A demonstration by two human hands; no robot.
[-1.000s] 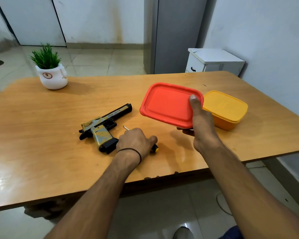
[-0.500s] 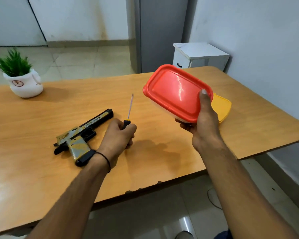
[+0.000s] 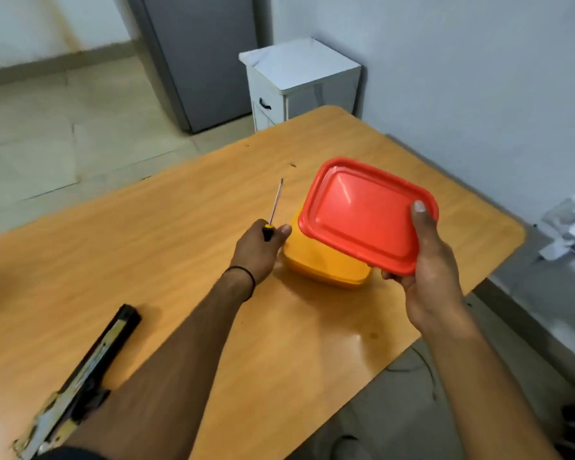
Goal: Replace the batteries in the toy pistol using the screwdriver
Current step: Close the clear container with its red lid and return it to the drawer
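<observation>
The toy pistol [image 3: 80, 380] lay untouched at 7 o'clock on the table [image 3: 180, 227]. Further out, the left hand [image 3: 258, 252] gripped the screwdriver [image 3: 274, 210] shaft-up, probably kept ready. The right hand [image 3: 435, 277] held a lidded red box [image 3: 365, 214] above the yellow box [image 3: 319, 263] at 1 o'clock; couldn't see inside either.

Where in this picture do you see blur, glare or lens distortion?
Head view: motion blur softens the toy pistol at the lower left and the far floor; a pale glare streak crosses the red container held by the right hand; a soft sheen lies on the table near its edge; the wide lens bends the table edges; the screwdriver in the left hand stays fairly sharp.
</observation>
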